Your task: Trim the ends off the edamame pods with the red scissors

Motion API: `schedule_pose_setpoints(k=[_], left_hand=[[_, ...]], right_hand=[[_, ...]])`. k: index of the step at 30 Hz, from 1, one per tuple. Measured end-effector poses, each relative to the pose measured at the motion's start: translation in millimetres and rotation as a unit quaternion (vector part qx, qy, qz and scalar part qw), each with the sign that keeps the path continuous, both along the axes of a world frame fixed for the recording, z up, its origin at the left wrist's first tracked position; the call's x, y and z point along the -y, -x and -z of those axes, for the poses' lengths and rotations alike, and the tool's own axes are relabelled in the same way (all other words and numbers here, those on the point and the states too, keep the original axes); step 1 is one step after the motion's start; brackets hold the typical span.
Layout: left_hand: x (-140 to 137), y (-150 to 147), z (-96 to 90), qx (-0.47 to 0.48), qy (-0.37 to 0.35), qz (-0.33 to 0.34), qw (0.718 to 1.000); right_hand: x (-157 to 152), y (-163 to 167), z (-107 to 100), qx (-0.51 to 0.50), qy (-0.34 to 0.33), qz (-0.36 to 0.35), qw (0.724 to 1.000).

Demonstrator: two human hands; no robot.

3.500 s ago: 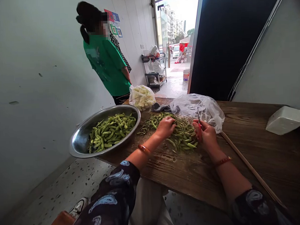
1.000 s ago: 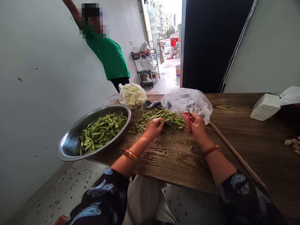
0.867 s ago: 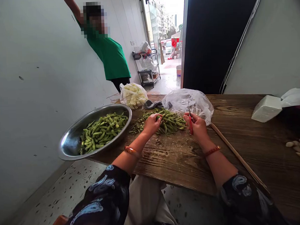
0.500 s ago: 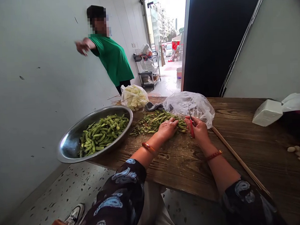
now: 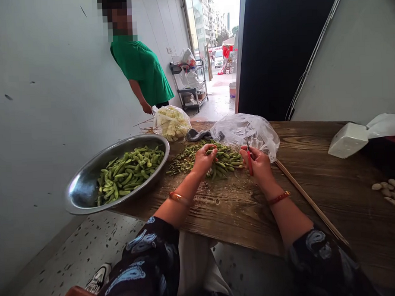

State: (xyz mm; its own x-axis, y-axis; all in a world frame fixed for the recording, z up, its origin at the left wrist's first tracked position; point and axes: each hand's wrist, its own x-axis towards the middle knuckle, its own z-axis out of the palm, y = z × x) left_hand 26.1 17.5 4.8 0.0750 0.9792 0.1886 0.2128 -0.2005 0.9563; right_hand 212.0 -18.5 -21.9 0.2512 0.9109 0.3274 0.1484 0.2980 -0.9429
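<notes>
In the head view, my right hand (image 5: 260,162) is wrapped round red-handled scissors (image 5: 250,163), their slim blades pointing up and away. My left hand (image 5: 204,160) is raised a little at the near side of a heap of green soybean pods (image 5: 225,159), its fingers pinched together. What the pinch holds, if anything, is too small to make out. Small trimmed bits (image 5: 181,160) lie to the left of the heap. Further left, a large oval metal basin (image 5: 79,196) holds many more pods (image 5: 129,174).
Behind the heap are a bag of cauliflower (image 5: 172,124), a grey cloth (image 5: 198,135) and a clear plastic bag (image 5: 248,131). Wooden sticks (image 5: 306,198) lie right of my right hand. A white tissue pack (image 5: 349,139) and peanuts (image 5: 391,191) lie farther right. A person in green (image 5: 144,68) stands beyond the table.
My left hand has lifted off the pods and moved left, its fingers now pinched. The right hand still grips the scissors. The other person's outstretched arm has dropped to the side.
</notes>
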Motion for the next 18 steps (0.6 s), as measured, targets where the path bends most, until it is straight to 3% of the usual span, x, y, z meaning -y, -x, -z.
schedule_pose_setpoints(k=[6, 13, 18], left_hand=[[1, -14, -1.9, 0.029, 0.025, 0.091, 0.995], [-4, 0, -1.4, 0.135, 0.062, 0.049, 0.988], [-2, 16, 3.2, 0.217, 0.138, 0.095, 0.962]], right_hand=[[1, 0, -2, 0.003, 0.012, 0.01, 1.0], [2, 0, -2, 0.023, 0.021, 0.008, 0.999], [3, 4, 2, 0.089, 0.045, -0.017, 0.995]])
